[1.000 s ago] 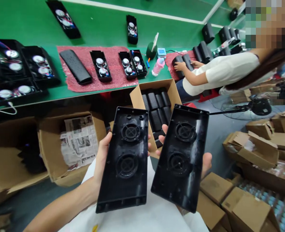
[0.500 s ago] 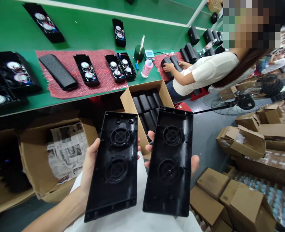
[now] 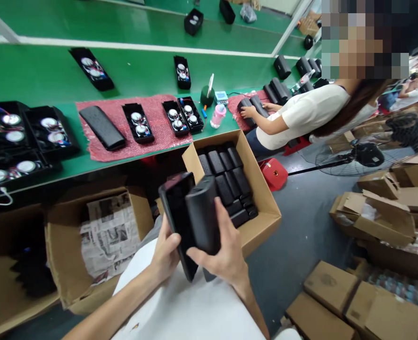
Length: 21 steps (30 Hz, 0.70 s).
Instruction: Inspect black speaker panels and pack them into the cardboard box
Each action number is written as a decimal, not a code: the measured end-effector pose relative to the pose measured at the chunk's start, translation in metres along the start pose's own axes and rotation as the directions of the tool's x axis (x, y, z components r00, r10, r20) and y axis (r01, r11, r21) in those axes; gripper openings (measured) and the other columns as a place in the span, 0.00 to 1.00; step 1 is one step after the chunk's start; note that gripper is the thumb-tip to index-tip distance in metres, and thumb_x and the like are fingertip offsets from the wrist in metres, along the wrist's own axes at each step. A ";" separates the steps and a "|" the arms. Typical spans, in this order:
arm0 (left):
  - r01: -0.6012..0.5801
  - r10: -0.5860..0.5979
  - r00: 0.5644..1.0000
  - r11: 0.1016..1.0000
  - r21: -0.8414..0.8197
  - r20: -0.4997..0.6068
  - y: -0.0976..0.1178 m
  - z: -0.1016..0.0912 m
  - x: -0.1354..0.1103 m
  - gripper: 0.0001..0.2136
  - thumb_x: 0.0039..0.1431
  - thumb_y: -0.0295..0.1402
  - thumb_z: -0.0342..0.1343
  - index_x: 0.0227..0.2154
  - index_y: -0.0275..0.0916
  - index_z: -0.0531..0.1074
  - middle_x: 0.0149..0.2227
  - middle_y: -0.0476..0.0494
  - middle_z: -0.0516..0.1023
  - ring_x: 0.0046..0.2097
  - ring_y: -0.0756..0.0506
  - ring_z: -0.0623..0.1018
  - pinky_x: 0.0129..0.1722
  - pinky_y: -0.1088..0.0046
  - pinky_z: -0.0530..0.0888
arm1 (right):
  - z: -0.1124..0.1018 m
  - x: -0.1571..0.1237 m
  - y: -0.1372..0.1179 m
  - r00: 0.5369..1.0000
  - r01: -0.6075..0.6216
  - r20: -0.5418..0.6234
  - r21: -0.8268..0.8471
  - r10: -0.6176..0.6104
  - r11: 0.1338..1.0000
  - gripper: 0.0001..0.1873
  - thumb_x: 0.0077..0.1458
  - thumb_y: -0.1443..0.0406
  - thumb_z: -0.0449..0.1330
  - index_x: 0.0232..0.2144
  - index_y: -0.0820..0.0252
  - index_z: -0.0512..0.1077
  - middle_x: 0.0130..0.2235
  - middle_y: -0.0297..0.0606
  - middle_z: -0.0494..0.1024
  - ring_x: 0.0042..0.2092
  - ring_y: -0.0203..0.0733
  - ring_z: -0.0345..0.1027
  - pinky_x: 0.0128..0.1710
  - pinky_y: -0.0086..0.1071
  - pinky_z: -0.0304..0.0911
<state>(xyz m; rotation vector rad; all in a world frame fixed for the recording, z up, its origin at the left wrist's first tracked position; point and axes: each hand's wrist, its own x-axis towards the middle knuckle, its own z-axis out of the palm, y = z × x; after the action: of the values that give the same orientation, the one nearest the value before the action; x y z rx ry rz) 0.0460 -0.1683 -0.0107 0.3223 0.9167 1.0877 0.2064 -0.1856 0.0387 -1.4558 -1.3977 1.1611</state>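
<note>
My left hand [image 3: 164, 252] is closed round a black speaker housing half [image 3: 179, 203], its thumb along the near edge. A second black housing half [image 3: 204, 215] is in my right hand [image 3: 229, 252], gripped between thumb and fingers, with its rounded outer face partly toward me. The two shells stand nearly on edge, side by side above my lap, and whether they touch is unclear. Just beyond them, an open cardboard box [image 3: 265, 218] holds several rows of black housings [image 3: 226, 172].
On the green bench [image 3: 138, 78], a pink bubble-wrap sheet [image 3: 99, 152] carries open speaker housings [image 3: 138, 123] and a closed-looking black shell [image 3: 102, 127]. A co-worker [image 3: 294, 113] handles black housings at right. A newspaper-lined box [image 3: 63, 255] stands left; a fan [image 3: 370, 155] and cartons [image 3: 331, 281] stand right.
Both housing halves have turned from inner faces toward me to nearly edge-on and have come closer together. My right hand now shows its back, and the view has shifted.
</note>
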 end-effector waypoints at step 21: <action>0.186 0.084 0.928 0.740 0.646 -0.363 -0.125 -0.150 0.109 0.28 0.51 0.58 0.63 0.50 0.48 0.78 0.61 0.40 0.79 0.66 0.28 0.73 0.69 0.46 0.65 | -0.112 0.299 0.291 0.910 -0.412 -0.242 -0.624 0.337 0.664 0.52 0.57 0.58 0.64 0.75 0.59 0.43 0.71 0.57 0.56 0.67 0.65 0.59 0.62 0.55 0.61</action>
<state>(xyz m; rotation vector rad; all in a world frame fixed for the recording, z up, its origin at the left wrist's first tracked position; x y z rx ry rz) 0.0246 -0.1612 -0.2338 0.7002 1.6598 0.7301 0.3846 0.0944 -0.2369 -2.3786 -1.5608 0.8093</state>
